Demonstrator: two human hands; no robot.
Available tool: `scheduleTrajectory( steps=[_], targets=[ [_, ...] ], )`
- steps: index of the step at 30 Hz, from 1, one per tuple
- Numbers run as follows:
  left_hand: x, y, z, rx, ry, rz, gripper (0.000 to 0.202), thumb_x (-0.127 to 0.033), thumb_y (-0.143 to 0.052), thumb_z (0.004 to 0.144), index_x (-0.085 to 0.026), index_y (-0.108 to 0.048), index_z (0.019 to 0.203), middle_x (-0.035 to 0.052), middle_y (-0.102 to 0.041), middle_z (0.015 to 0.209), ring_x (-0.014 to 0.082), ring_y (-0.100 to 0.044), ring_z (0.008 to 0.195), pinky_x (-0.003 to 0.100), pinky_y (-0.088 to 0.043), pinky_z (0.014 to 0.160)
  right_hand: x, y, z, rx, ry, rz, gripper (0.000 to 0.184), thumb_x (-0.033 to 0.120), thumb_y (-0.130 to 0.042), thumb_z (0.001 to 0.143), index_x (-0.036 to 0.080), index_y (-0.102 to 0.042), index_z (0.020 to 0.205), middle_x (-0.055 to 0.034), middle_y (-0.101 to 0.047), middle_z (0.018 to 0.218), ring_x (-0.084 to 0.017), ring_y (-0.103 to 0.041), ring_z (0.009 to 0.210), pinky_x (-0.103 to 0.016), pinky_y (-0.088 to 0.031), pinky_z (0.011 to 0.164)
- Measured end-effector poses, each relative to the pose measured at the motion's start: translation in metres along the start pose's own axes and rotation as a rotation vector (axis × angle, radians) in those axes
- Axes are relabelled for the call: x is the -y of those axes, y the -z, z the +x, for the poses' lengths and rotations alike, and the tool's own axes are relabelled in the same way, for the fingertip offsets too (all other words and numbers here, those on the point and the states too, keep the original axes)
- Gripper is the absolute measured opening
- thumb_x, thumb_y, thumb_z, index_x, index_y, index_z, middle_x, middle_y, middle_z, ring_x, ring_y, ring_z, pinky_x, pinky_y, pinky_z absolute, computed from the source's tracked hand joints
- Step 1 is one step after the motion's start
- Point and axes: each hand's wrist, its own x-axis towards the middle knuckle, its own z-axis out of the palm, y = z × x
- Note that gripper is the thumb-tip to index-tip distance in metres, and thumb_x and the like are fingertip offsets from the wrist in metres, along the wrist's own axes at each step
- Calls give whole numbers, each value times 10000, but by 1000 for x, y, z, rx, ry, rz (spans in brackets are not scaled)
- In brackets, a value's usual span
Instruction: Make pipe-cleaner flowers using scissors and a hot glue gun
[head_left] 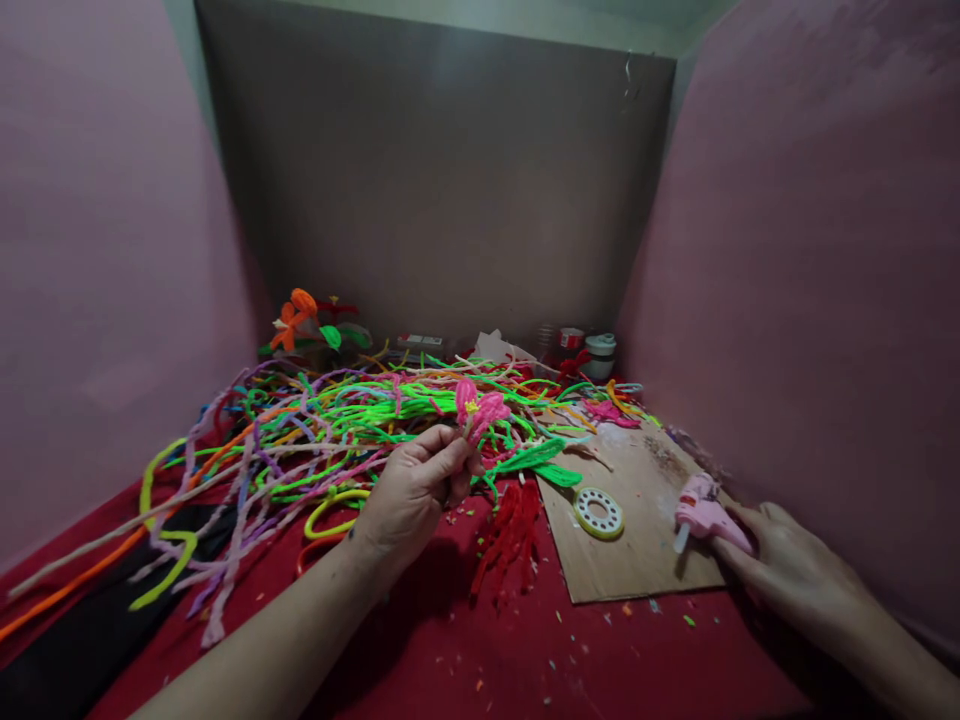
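Observation:
My left hand is closed in a pinch on a pink pipe-cleaner flower with a small yellow centre, held up in front of the pile. At the right, my right hand grips the handle of a pink hot glue gun over the cardboard's right edge. A pale glue stick pokes out of the gun. Green pipe-cleaner leaves appear just right of the flower. Beneath them lies a bunch of red fuzzy strands.
Many coloured pipe cleaners are heaped across the red cloth. A sheet of cardboard bears a roll of tape. Yellow-handled scissors lie left. An orange flower and a lidded container stand behind; walls enclose three sides.

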Motion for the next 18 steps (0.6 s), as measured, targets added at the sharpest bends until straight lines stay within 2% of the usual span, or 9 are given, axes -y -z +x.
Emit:
scheduleTrajectory(
  steps=[3,6,8,10,12,14,16,18],
  targets=[
    [1,0,0,20,5,-1,185,-310,-635,761,-156,-541,720,-12,-591,608,41,-429,455,169,-285,440,-1,-3,0,7,54,-12,347,388,-441,783,147,-642,929,-90,-572,726,-243,-585,660,-336,-432,598],
    [1,-2,-1,19,9,-15,197,-314,-644,751,-154,-536,715,-9,-595,606,42,-425,452,166,-285,439,3,0,2,-107,122,-47,323,337,-446,767,124,-628,928,-140,-569,809,-286,-571,751,-373,-437,651],
    [0,-4,-2,23,6,-31,212,-320,-645,748,-150,-528,701,-3,-597,601,41,-417,442,164,-286,434,15,6,3,-173,152,-60,292,330,-456,754,140,-631,891,-161,-567,842,-315,-549,792,-410,-429,681],
    [0,-6,-4,33,11,-56,222,-321,-648,745,-147,-521,688,1,-597,594,39,-416,432,160,-283,426,38,13,3,-192,159,27,275,349,-466,746,164,-639,854,-157,-577,861,-319,-542,807,-429,-424,694],
    [-1,-8,-6,50,27,-89,224,-314,-649,744,-143,-519,679,5,-594,584,36,-414,421,156,-279,419,71,20,2,-143,178,306,265,334,-482,736,176,-647,871,-137,-598,931,-293,-558,863,-402,-435,723],
    [-1,-9,-7,70,42,-122,213,-301,-647,747,-139,-526,680,11,-593,581,33,-413,416,152,-279,418,112,23,2,18,170,612,237,329,-485,768,197,-665,846,-94,-634,890,-239,-581,812,-362,-442,719],
    [-1,-11,-8,89,51,-146,188,-286,-644,750,-136,-542,703,12,-590,580,34,-415,420,151,-281,419,153,22,5,201,99,957,242,357,-564,756,208,-677,910,-62,-660,883,-202,-587,799,-332,-445,738],
    [0,-12,-9,106,57,-155,160,-272,-641,754,-134,-560,737,11,-588,585,38,-423,431,151,-290,425,187,18,12,343,-52,1385,269,358,-654,695,192,-680,904,-44,-664,842,-158,-572,678,-294,-454,645]
  ],
)
